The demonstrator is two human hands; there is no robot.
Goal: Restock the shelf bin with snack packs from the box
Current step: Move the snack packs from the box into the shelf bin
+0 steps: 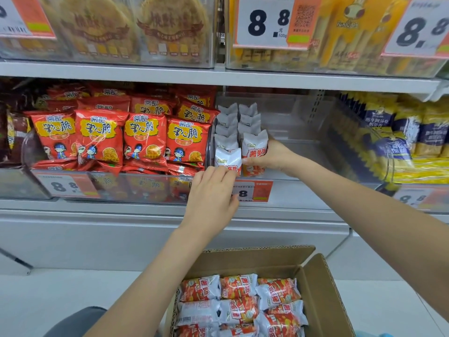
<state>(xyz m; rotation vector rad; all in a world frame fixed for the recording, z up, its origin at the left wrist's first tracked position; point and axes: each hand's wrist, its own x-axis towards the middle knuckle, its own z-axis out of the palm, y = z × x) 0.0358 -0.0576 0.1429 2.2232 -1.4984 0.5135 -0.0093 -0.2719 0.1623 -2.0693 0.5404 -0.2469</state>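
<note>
White front pack (228, 158) pinched by left hand (211, 194) | right hand (269, 158) grips second pack (254, 152)

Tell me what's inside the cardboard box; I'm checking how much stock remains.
The cardboard box holds white-and-orange snack packs lying flat in rows. Any layers beneath them are covered, and the box's near end runs out of frame.

Two bare forearms, no sleeves showing, hands without rings or gloves, dark grey trouser leg (80, 319) at bottom edge
</note>
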